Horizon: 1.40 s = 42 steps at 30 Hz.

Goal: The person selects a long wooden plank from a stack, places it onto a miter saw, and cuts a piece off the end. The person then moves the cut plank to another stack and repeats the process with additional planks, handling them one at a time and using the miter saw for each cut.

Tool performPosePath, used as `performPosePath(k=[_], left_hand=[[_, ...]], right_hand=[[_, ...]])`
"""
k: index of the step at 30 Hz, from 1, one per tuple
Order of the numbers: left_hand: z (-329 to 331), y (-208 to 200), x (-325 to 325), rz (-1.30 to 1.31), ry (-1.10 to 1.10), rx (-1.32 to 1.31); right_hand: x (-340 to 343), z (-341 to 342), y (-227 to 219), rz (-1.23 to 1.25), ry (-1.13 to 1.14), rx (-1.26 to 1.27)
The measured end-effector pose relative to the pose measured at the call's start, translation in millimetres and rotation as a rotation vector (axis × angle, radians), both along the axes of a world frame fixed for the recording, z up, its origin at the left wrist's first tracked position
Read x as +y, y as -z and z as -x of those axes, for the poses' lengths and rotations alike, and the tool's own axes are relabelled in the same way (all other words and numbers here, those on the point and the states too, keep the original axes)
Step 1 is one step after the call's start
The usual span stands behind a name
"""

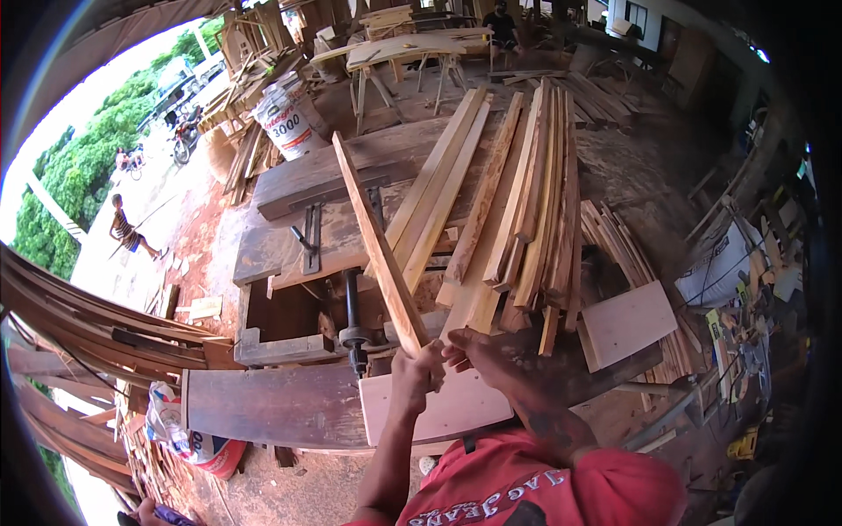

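Note:
My left hand [417, 374] is closed round the near end of a long wooden strip [375, 237]. The strip slants up and away to the left, over the workbench. Just right of that end is my right hand [478, 355], its fingers curled in; whether they pinch something small is hidden. Below both hands a pale flat board [447, 405] lies at the bench's near edge, against my red shirt. Beyond my right hand, several long planks [526, 193] lie side by side, pointing away from me.
A metal clamp screw [353, 324] stands left of the strip. A thick dark beam [307, 180] crosses the bench behind it. Another pale board [628, 324] rests at right. White buckets [285, 118] and a trestle table [403, 51] stand farther back. Another person's hand [149, 513] shows lower left.

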State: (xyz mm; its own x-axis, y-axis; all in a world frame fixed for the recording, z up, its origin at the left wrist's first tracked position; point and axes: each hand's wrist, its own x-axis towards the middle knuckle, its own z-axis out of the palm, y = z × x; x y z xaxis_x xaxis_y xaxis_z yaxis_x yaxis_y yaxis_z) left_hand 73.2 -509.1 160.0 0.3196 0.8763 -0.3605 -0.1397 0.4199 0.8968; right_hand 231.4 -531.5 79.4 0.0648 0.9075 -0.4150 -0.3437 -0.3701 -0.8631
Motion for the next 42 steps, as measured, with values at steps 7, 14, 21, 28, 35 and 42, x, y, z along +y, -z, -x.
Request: performPosePath(k=[7, 14, 21, 28, 35, 42], left_hand=[[72, -22, 44, -0.164, -0.011, 0.229], [35, 2, 58, -0.087, 0.026, -0.038], [29, 26, 52, 0.011, 0.028, -0.3], [48, 46, 70, 0.369, -0.017, -1.103], [84, 25, 142, 0.341, 0.013, -0.798], [61, -12, 151, 0.403, 0.029, -1.049]], right_hand=[[-21, -10, 26, 0.098, -0.077, -0.131], [-18, -16, 1, 0.029, -0.01, -0.144], [-36, -30, -1, 0.026, -0.013, -0.165], [-40, -51, 2, 0.048, 0.069, -0.104], [-46, -59, -3, 0.025, 0.067, -0.049], [-49, -83, 9, 0.078, 0.131, -0.051]])
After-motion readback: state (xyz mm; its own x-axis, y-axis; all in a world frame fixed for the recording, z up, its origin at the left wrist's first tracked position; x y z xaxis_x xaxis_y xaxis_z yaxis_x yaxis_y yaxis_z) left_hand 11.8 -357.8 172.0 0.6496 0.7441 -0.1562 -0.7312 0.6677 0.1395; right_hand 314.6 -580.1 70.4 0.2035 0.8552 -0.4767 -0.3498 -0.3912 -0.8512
